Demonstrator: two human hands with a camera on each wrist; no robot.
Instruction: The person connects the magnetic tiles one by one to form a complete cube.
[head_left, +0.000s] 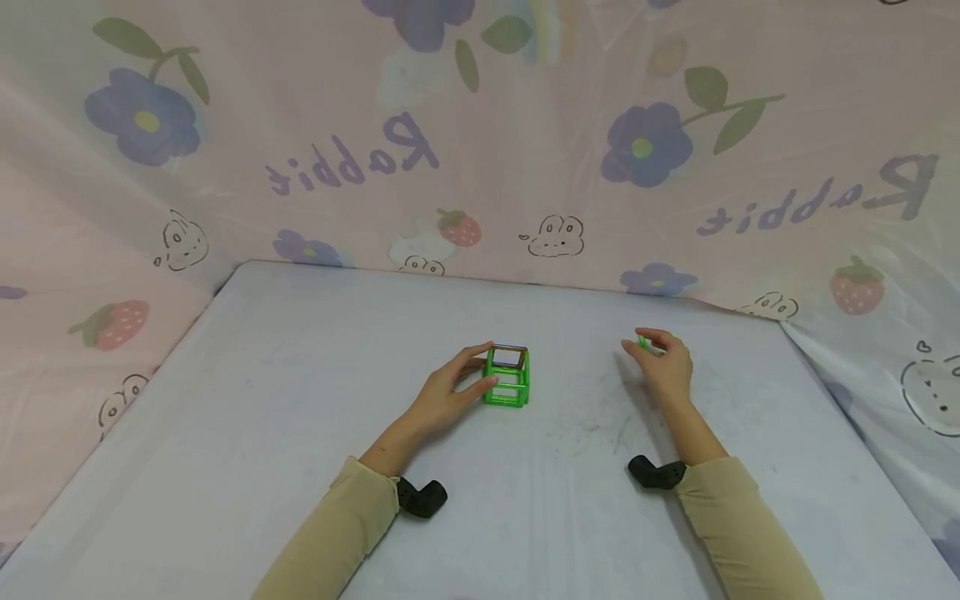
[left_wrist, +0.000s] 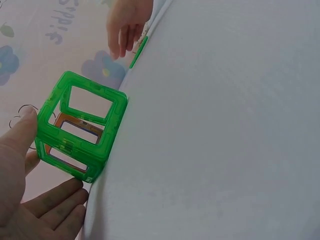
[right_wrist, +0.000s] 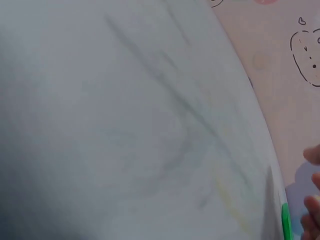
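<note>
My left hand [head_left: 442,396] holds a small box of green see-through magnetic tiles [head_left: 506,390] from its left side, with the thumb near its front and the fingers behind. An orange-brown tile with a purple edge [head_left: 509,357] shows at the box's top in the head view. The left wrist view shows the box's open-framed green faces [left_wrist: 95,140] beside my thumb and fingers. Off to the right, my right hand [head_left: 667,367] pinches a green tile [head_left: 645,342], mostly hidden by the fingers. That tile [left_wrist: 139,52] appears nearly edge-on in the left wrist view.
Both hands are over a table with a white cover [head_left: 300,433], which has faint smudges in front of the box. A pink curtain printed with flowers and rabbits [head_left: 495,167] hangs behind the table and along its sides. A black device [head_left: 423,498] sits at each wrist.
</note>
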